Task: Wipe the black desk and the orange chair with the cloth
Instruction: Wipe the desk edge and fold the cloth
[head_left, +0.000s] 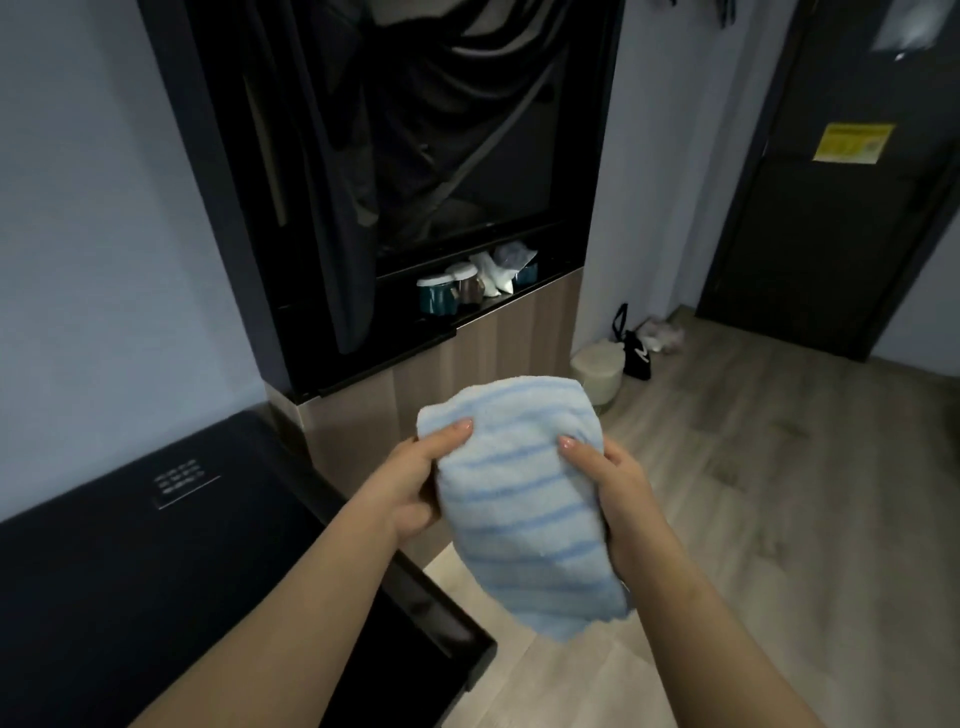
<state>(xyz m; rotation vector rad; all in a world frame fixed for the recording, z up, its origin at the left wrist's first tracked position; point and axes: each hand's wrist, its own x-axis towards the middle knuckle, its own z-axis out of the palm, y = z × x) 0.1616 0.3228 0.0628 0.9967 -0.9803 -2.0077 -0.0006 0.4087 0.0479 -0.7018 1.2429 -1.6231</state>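
We've got the cloth (524, 499) gripped in left hand (415, 480) and right hand (613, 486); fold flat first. Black desk (156, 545), probably, sits lower left.

Wood-look floor, black desk and a dark shelf

The pale plank floor (753, 493) carries a round cream bin (597, 371) against the wall, a black bag (636, 353) just beside it and a blurred pale heap behind. The shelf (483, 306) holds lidded jars (439, 293) and white packets. The black desk (156, 545) shows only small white markings.
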